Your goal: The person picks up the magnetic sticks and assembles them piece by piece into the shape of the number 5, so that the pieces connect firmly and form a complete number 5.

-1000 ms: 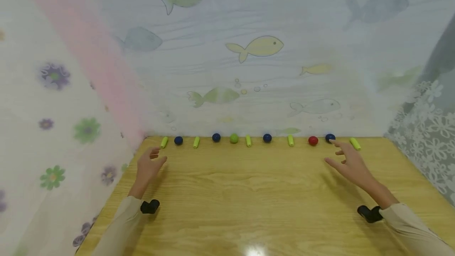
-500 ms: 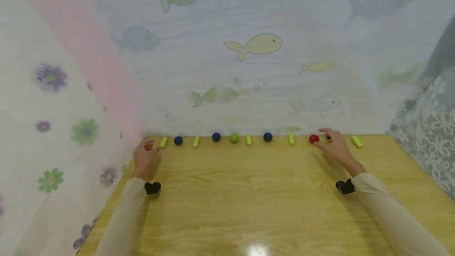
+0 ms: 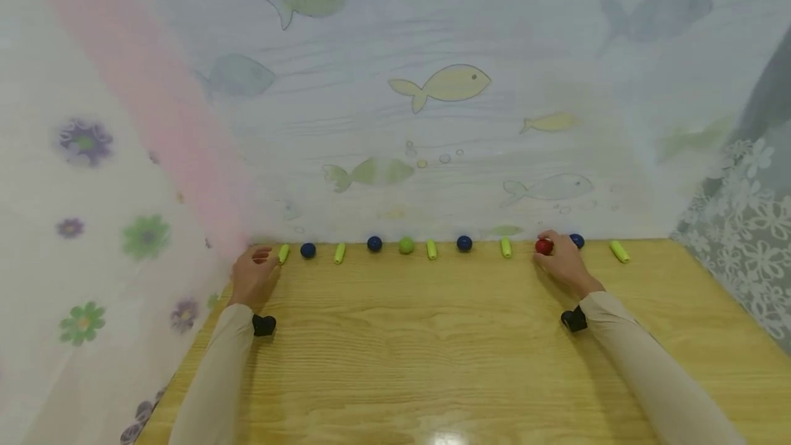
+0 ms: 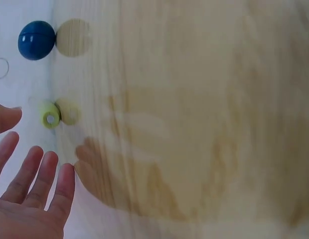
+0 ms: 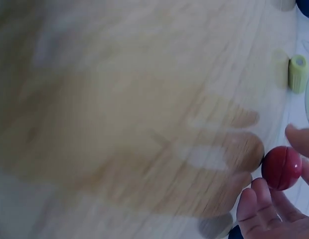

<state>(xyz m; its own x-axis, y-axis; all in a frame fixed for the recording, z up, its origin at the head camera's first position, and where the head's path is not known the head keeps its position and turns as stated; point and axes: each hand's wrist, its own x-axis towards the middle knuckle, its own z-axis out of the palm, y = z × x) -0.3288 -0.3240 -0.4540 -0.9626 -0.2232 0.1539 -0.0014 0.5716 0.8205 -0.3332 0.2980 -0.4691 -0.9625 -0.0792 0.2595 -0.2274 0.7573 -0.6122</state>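
Beside the leftmost yellow-green tube [image 3: 283, 254], at the left end of a row of small objects, is my left hand [image 3: 253, 273]. In the left wrist view its thumb and relaxed fingers [image 4: 37, 174] stand apart from the tube [image 4: 50, 115]. My right hand [image 3: 565, 263] has its thumb and fingers bent around a glossy red ball [image 3: 543, 246]. Seen from the right wrist, the red ball [image 5: 281, 168] has a seam and lies between thumb and fingers; the contact is partly hidden. A blue ball [image 3: 577, 241] sits just behind the right hand.
The row runs along the wooden table's [image 3: 402, 349] far edge: blue balls [image 3: 374, 244], a green ball [image 3: 406, 245] and yellow-green tubes [image 3: 432, 249], one tube [image 3: 619, 252] at the right end. A fish-patterned wall [image 3: 371, 122] rises behind; a flowered wall [image 3: 111, 259] borders the left.
My right hand has moved left from the blue ball to the red ball, and its fingers have closed in around it. My left hand has come slightly forward, nearer the leftmost tube.
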